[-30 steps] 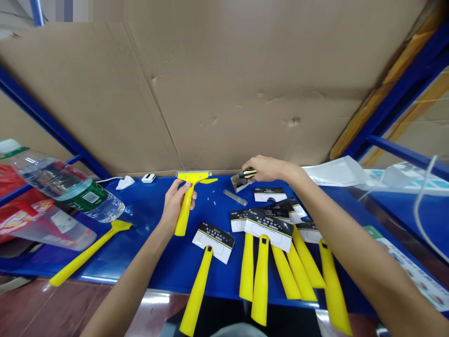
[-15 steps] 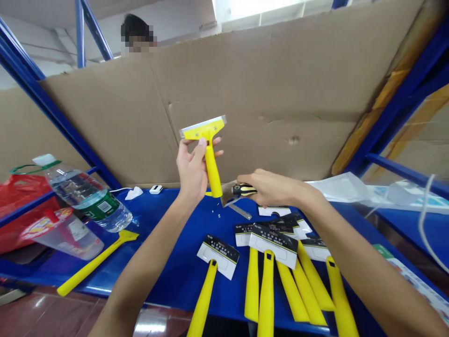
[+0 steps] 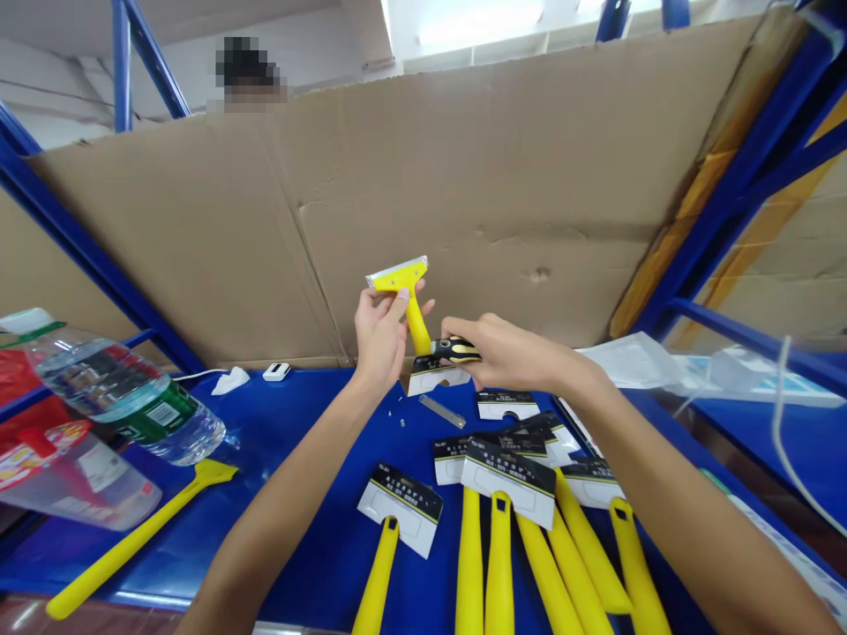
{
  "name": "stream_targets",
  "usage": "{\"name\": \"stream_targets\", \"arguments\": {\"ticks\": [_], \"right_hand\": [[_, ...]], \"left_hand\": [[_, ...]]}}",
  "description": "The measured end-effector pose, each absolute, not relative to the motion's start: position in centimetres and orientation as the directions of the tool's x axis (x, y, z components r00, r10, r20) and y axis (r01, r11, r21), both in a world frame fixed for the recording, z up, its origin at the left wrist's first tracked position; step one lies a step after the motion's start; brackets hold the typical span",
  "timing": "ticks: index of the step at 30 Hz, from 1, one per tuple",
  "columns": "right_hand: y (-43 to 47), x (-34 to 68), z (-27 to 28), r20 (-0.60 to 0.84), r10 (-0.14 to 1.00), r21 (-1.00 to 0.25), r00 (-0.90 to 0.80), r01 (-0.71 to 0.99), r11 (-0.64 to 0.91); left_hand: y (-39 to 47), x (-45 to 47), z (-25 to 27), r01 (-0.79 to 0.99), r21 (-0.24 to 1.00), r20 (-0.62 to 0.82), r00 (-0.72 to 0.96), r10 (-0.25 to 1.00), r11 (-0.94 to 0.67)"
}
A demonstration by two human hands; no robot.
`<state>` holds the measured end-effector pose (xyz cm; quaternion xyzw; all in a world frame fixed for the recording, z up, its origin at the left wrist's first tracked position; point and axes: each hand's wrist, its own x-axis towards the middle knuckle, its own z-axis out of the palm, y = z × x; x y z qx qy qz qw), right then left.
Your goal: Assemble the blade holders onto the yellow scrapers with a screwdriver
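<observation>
My left hand (image 3: pixel 384 335) is closed around the neck of a yellow scraper (image 3: pixel 418 324), held up with its wide blade head at the top and its handle slanting down. In my right hand (image 3: pixel 496 348) is a screwdriver (image 3: pixel 456 350) with a black and cream handle, its front end beside the lower end of the scraper's handle. A black-and-white card sleeve (image 3: pixel 437 377) shows just below the screwdriver; I cannot tell whether my right fingers touch it. Below them, a clear flat strip (image 3: pixel 442 411) and a few tiny screws (image 3: pixel 401 422) lie on the blue table (image 3: pixel 318 503).
Several yellow scrapers with card sleeves (image 3: pixel 509 476) lie at the front. At left are a bare yellow scraper (image 3: pixel 138 534), a water bottle (image 3: pixel 132 397) and a plastic cup (image 3: pixel 79 476). A cardboard wall (image 3: pixel 463 194) stands behind; a person's head shows above it.
The scraper in my left hand has come lower and slightly right, nearer the screwdriver. The card sleeve under my right hand now shows its printed face. The whole view has shifted a little.
</observation>
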<state>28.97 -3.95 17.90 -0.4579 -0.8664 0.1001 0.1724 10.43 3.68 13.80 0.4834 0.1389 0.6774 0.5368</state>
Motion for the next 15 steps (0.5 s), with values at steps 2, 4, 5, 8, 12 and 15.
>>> {"name": "stream_targets", "arguments": {"ticks": [2, 4, 5, 8, 12, 15], "right_hand": [[-3.7, 29.1, 17.8, 0.228, 0.827, -0.350, -0.514, 0.749, 0.563], [-3.7, 29.3, 17.7, 0.265, 0.829, -0.341, -0.492, 0.756, 0.558], [-3.7, 29.4, 17.7, 0.289, 0.829, -0.334, -0.478, 0.762, 0.555], [-3.6, 29.6, 17.7, 0.368, 0.819, -0.348, -0.440, 0.751, 0.561], [-3.6, 30.0, 17.8, 0.454, 0.790, -0.346, -0.413, 0.735, 0.583], [-3.6, 30.2, 17.9, 0.507, 0.766, -0.292, -0.395, 0.757, 0.584]], "left_hand": [[4.5, 10.2, 13.3, -0.584, 0.723, 0.464, 0.015, 0.886, -0.369], [5.4, 9.9, 12.9, -0.583, 0.734, 0.424, -0.007, 0.906, -0.348], [5.8, 9.6, 12.8, -0.588, 0.737, 0.409, -0.004, 0.912, -0.333], [6.5, 8.9, 12.8, -0.599, 0.753, 0.391, 0.076, 0.917, -0.271], [6.3, 8.2, 13.7, -0.535, 0.813, 0.414, 0.253, 0.875, -0.230], [5.6, 8.0, 14.5, -0.446, 0.850, 0.453, 0.345, 0.822, -0.281]]}}
